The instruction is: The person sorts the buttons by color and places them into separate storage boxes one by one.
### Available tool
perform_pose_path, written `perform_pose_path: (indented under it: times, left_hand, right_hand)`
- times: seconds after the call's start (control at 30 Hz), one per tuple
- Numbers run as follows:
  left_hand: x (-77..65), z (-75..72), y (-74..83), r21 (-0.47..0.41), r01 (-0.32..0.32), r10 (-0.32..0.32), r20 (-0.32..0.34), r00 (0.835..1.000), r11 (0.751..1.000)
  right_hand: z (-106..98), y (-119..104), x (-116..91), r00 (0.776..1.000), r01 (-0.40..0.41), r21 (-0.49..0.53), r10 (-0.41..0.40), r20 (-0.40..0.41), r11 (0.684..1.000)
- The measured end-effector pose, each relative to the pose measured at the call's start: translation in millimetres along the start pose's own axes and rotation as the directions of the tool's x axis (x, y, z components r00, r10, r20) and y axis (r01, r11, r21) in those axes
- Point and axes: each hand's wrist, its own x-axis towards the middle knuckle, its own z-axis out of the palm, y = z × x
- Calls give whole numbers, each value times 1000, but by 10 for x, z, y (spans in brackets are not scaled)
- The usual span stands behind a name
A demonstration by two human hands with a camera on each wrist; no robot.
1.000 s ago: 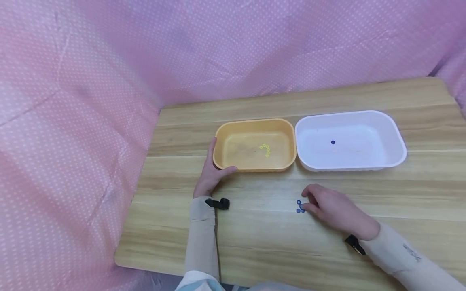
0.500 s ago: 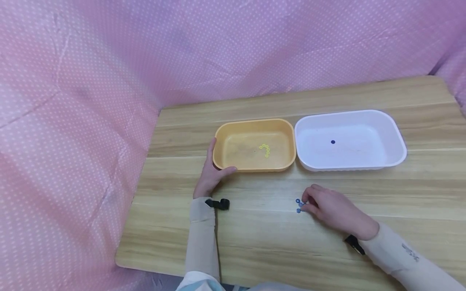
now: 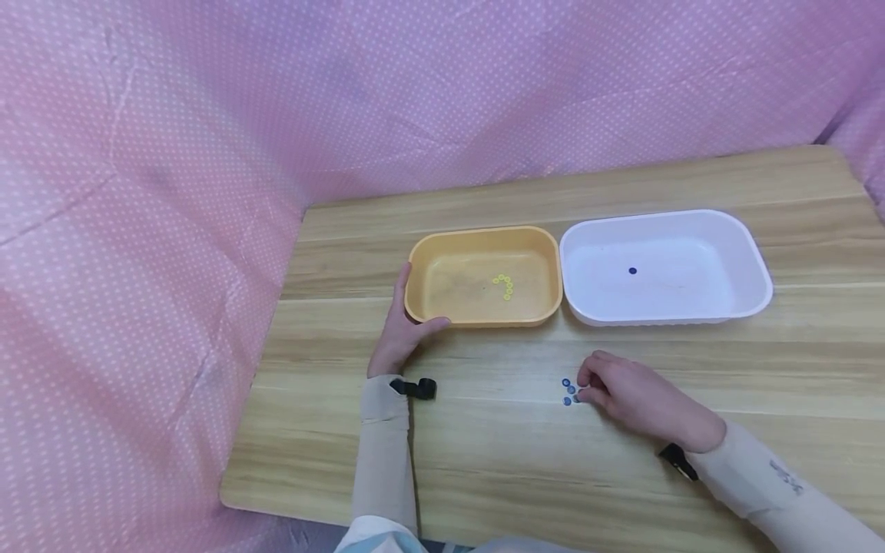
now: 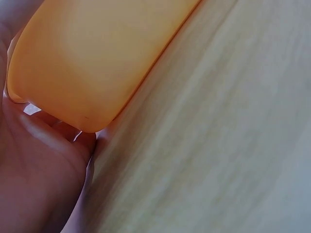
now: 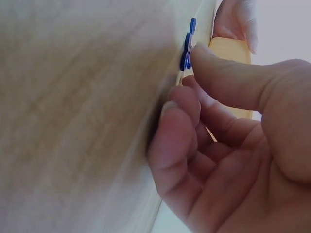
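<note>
My left hand (image 3: 401, 334) grips the left end of an orange plastic bin (image 3: 417, 250), thumb along its front side and fingers round the end. In the left wrist view the fingers (image 4: 53, 126) curl under its edge. Several small blue discs (image 3: 571, 390) lie in a cluster on the wooden table. My right hand (image 3: 636, 399) is just right of them, its thumb tip at the nearest disc. Seen in the right wrist view, a gap separates the thumb (image 5: 228, 77) from the index finger, and the blue discs (image 5: 188, 42) stand beside the thumb tip.
Small yellow rings (image 3: 508, 286) lie inside the orange bin. Right beside it stands a larger white plastic bin (image 3: 664, 316) with one dark blue disc (image 3: 632, 270) on its floor. A pink dotted cloth (image 3: 442, 92) hangs behind and left of the table (image 3: 498, 461).
My right thumb and index finger have worked among the blue discs, shifting some slightly, and have drawn back a little to the right. My left hand and both bins have stayed put.
</note>
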Motion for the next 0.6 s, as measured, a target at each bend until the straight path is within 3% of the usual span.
perform_pose_path:
  times: [0.27,0.5,0.6]
  left_hand:
    - [0,-3,-8,4,-1,1,1,1000,1000]
    - [6,-8,-10,18,-4,4,2,1000,1000]
    - [8,-10,-8,20,0,0,4,1000,1000]
  right_hand:
    - [8,9,5,1000,16,-14,-16,5,1000]
    - [10,-7,-19,996,77,-109,-81,-28,991]
    - [13,-21,-28,997,59,-139,-65,-35,989]
